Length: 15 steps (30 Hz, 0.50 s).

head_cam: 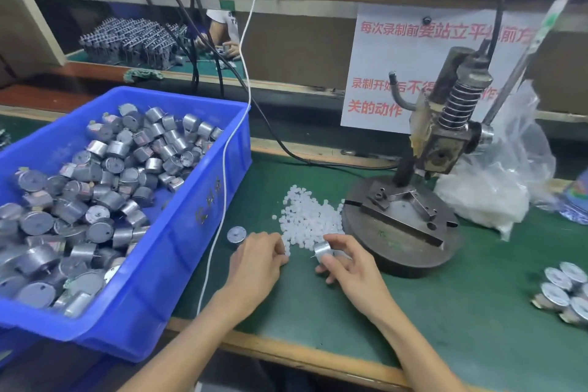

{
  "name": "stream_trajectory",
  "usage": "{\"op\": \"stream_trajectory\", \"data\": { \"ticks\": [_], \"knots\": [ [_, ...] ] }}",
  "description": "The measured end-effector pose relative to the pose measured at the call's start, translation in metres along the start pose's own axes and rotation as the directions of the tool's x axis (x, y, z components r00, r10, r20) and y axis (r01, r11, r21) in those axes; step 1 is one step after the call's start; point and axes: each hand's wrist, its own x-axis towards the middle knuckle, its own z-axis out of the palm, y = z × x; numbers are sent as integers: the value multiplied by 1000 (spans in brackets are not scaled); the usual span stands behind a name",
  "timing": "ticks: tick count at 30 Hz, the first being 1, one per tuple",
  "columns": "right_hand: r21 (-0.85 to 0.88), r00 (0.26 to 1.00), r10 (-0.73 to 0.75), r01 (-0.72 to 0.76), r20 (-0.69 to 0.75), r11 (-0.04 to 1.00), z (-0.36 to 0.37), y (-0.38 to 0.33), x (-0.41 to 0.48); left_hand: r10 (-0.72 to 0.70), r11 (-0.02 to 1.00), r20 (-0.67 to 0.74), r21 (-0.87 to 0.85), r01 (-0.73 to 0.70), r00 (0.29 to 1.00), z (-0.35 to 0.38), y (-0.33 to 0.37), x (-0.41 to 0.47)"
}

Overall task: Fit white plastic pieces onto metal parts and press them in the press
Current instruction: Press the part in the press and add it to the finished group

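Note:
A heap of small white plastic pieces lies on the green mat, left of the hand press with its round base and spring ram. My left hand reaches into the near edge of the heap, fingertips curled on the pieces; whether it pinches one is hidden. My right hand grips a silver cylindrical metal part just in front of the press base. Another metal part stands alone on the mat by my left hand.
A blue bin full of metal parts fills the left side. A white cable hangs across its corner. A clear plastic bag sits right of the press. Several pressed parts lie at the right edge. The press lever rises to the upper right.

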Motion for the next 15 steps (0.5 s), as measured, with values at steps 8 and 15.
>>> {"op": "stream_trajectory", "data": {
  "ticks": [8, 15],
  "knots": [
    [68, 998, -48, 51, -42, 996, 0, 9, 1, 326, 880, -40, 377, -288, 944, 0, 14, -3],
    [-59, 990, -119, 114, -82, 992, -6, 19, -4, 314, 944, -6, -101, -313, 949, 33, 13, -13]
  ]
}}
